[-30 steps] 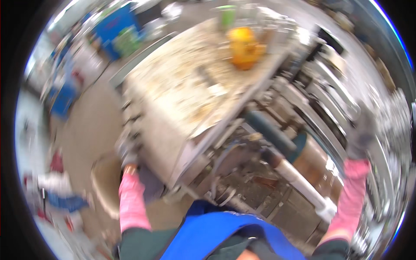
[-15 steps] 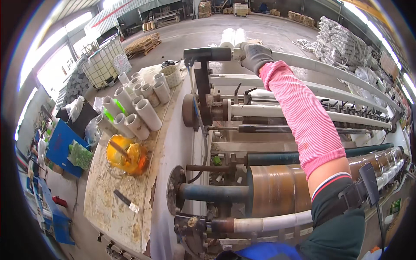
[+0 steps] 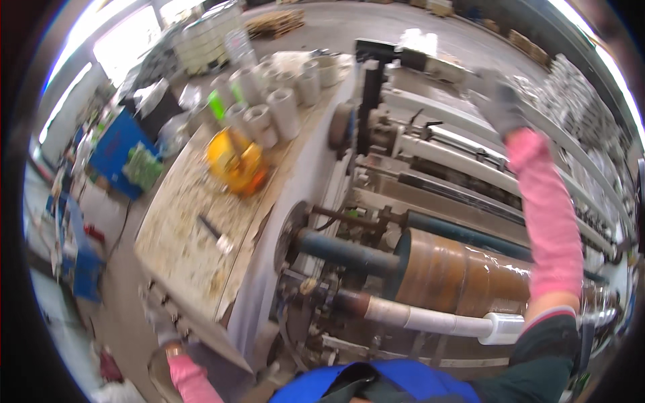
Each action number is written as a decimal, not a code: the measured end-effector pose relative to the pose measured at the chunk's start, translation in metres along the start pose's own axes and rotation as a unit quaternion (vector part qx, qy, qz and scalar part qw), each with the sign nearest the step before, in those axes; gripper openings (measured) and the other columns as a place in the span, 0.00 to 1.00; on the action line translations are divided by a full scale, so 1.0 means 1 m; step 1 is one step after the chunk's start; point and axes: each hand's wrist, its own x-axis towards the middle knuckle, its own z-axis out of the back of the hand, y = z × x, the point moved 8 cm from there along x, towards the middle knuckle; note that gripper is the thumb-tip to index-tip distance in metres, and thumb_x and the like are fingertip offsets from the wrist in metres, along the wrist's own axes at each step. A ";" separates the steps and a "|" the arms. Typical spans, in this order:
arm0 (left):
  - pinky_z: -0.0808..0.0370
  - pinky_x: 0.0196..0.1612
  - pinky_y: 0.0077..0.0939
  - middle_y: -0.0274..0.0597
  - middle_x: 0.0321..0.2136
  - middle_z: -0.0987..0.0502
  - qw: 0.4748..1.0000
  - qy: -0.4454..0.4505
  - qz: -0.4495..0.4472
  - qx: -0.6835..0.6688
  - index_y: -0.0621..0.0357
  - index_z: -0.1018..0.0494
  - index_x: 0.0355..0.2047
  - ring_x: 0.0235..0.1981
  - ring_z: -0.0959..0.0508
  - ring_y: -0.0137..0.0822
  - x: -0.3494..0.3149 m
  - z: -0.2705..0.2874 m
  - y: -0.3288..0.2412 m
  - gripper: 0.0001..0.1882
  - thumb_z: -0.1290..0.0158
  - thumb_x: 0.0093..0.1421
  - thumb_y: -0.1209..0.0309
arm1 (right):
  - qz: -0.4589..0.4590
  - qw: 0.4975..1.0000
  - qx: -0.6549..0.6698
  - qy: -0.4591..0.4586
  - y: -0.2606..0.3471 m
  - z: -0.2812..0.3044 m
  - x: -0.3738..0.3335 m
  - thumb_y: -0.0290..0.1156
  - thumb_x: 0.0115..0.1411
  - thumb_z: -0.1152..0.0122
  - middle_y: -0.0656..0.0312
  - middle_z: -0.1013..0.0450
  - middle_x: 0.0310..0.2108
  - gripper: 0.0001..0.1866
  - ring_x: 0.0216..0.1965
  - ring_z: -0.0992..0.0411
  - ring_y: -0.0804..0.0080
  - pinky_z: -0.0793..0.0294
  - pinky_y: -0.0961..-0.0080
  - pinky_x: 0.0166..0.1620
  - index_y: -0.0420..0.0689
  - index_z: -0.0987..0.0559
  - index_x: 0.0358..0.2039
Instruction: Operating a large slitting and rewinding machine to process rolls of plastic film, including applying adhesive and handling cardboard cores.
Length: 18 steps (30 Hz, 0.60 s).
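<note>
My right hand, in a grey glove with a pink sleeve, is stretched out above the far end of the machine, close to a long pale roller bar. Motion smears its fingers, so I cannot tell whether they touch the bar. Down at the lower left, my left hand, also gloved in grey, is beside a row of small dark knobs on the side of the worktable. Its fingers look stretched out, with nothing visible in them. A large brown roller lies across the machine, and in front of it a pale tube carries a white roll.
On the stained worktable stand several cardboard tubes, a yellow-orange tape dispenser-like object and a dark-handled knife-like tool. A blue bin stands left. Wrapped bundles are piled at far right.
My right hand has moved right, away from the near end of the top bar. My left hand has come into view at lower left. The view has shifted, and a white roll now shows on the front tube.
</note>
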 end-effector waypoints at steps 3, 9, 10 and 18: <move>0.43 0.62 0.32 0.54 0.59 0.38 0.998 0.037 0.039 -0.013 0.67 0.40 0.58 0.60 0.38 0.46 -0.007 -0.007 0.010 0.26 0.67 0.68 0.59 | 0.055 0.997 0.049 0.005 0.017 0.048 -0.063 0.33 0.50 0.37 0.53 0.27 0.38 0.19 0.40 0.28 0.53 0.29 0.64 0.43 0.46 0.27 0.43; 0.42 0.61 0.34 0.54 0.55 0.34 0.997 0.068 -0.027 0.036 0.66 0.35 0.54 0.58 0.36 0.49 0.017 0.017 -0.092 0.25 0.60 0.65 0.58 | -0.041 0.984 0.160 0.070 0.056 0.117 -0.161 0.29 0.51 0.36 0.53 0.27 0.36 0.16 0.40 0.28 0.58 0.30 0.69 0.44 0.41 0.27 0.40; 0.41 0.60 0.35 0.54 0.55 0.34 0.987 0.009 -0.122 0.101 0.65 0.35 0.54 0.57 0.36 0.49 0.025 0.023 -0.137 0.25 0.58 0.64 0.59 | -0.039 0.984 0.159 0.069 0.072 0.130 -0.171 0.29 0.51 0.36 0.53 0.27 0.36 0.16 0.40 0.28 0.58 0.30 0.69 0.44 0.41 0.27 0.40; 0.27 0.30 0.20 0.37 0.34 0.26 0.767 0.465 0.127 -0.423 0.55 0.32 0.45 0.28 0.24 0.31 0.072 -0.128 -0.312 0.14 0.51 0.61 0.63 | -0.062 0.971 0.185 0.136 0.117 0.227 -0.264 0.24 0.49 0.37 0.55 0.26 0.34 0.11 0.36 0.26 0.63 0.28 0.72 0.41 0.39 0.24 0.34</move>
